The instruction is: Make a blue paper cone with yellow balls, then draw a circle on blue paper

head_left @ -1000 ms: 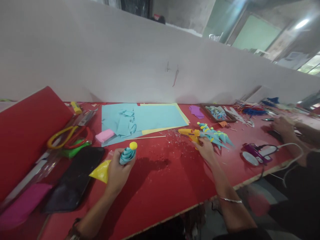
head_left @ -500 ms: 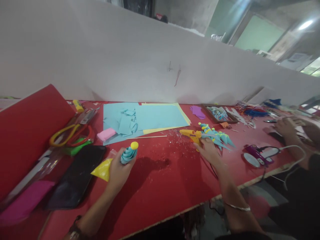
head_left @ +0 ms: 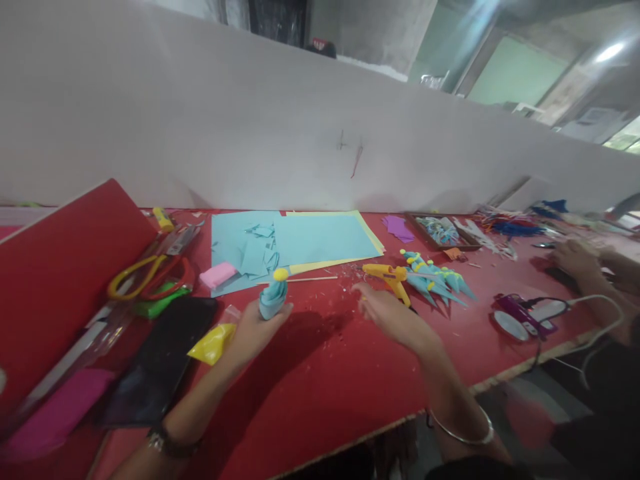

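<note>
In my left hand is a rolled light-blue paper cone topped with a yellow ball. My fingers wrap round its lower part and hide it. My right hand hovers over the red table with fingers loosely apart and nothing seen in them. Just behind it a yellow glue gun lies on its side. Several finished-looking blue paper cones with yellow trim are grouped beside the gun. A yellow packet lies by my left wrist.
Blue sheets and a pink block lie at the back. To the left are scissors, a black phone-like slab and a red board. A purple corded device and another person's hand are at right.
My right hand has let go of the glue gun, which stays on the table, and has moved left toward the paper cone. My left hand has shifted slightly right and up with the cone.
</note>
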`<move>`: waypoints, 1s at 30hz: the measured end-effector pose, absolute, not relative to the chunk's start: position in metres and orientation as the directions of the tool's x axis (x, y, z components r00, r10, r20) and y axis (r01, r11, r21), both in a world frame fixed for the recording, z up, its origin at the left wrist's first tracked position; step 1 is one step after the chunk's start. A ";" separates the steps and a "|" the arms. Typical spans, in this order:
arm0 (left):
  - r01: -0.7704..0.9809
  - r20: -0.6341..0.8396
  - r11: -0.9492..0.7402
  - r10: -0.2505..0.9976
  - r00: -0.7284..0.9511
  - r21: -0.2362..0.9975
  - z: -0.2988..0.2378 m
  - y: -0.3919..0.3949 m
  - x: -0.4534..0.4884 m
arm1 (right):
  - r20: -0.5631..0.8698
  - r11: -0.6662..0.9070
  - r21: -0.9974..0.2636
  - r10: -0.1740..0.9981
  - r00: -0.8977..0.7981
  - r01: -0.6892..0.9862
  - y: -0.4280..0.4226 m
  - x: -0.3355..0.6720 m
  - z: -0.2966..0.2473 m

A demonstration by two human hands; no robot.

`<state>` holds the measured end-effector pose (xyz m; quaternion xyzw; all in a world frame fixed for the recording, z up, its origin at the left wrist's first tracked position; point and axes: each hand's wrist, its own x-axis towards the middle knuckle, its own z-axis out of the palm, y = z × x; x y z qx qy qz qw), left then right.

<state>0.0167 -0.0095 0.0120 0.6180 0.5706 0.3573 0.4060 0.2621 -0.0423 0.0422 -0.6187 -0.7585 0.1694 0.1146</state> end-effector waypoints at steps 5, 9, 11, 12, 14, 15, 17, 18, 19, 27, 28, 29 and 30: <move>0.394 -0.048 -0.044 0.974 0.221 0.918 0.000 -0.014 0.023 | -0.094 0.254 -0.755 0.871 -0.482 0.605 -0.013 0.217 0.035; 0.416 -0.023 -0.053 0.984 0.176 0.908 -0.008 -0.015 0.021 | 0.198 0.328 -0.859 0.921 -0.335 0.394 0.003 0.198 0.013; 0.373 0.025 -0.098 0.980 0.195 0.923 -0.011 -0.013 0.019 | 0.291 0.339 -0.868 0.939 -0.181 0.362 0.006 0.194 0.001; 0.342 0.048 -0.123 0.974 0.219 0.932 -0.013 -0.013 0.018 | 0.309 0.330 -0.873 0.944 -0.118 0.359 0.006 0.194 -0.005; 0.288 0.071 -0.147 0.964 0.257 0.946 -0.015 -0.013 0.019 | 0.291 0.283 -0.894 0.956 -0.029 0.349 0.006 0.193 -0.016; 0.268 0.071 -0.145 0.961 0.268 0.953 -0.015 -0.013 0.020 | 0.266 0.251 -0.911 0.964 0.001 0.327 0.005 0.193 -0.021; 0.246 0.043 -0.109 0.965 0.258 0.963 -0.014 -0.015 0.022 | 0.213 0.200 -0.946 0.977 0.026 0.254 0.005 0.192 -0.028; 0.247 0.016 -0.077 0.971 0.239 0.966 -0.012 -0.017 0.023 | 0.194 0.185 -0.960 0.981 0.023 0.212 0.004 0.191 -0.030; 0.253 -0.017 -0.040 0.976 0.217 0.967 -0.011 -0.018 0.024 | 0.183 0.178 -0.968 0.983 0.013 0.177 0.003 0.190 -0.031; 0.195 -0.196 0.157 0.961 0.197 0.968 -0.004 -0.017 0.025 | 0.243 0.243 -0.914 0.969 -0.040 0.324 -0.004 0.188 -0.018; 0.184 -0.200 0.163 0.959 0.203 0.969 -0.004 -0.017 0.026 | 0.262 0.256 -0.903 0.964 -0.030 0.345 -0.004 0.188 -0.017; 0.176 -0.202 0.165 0.956 0.213 0.970 -0.004 -0.018 0.026 | 0.277 0.268 -0.897 0.960 -0.024 0.352 -0.004 0.189 -0.018; 0.173 -0.203 0.165 0.952 0.228 0.971 -0.004 -0.018 0.027 | 0.288 0.277 -0.897 0.957 -0.020 0.345 -0.004 0.189 -0.018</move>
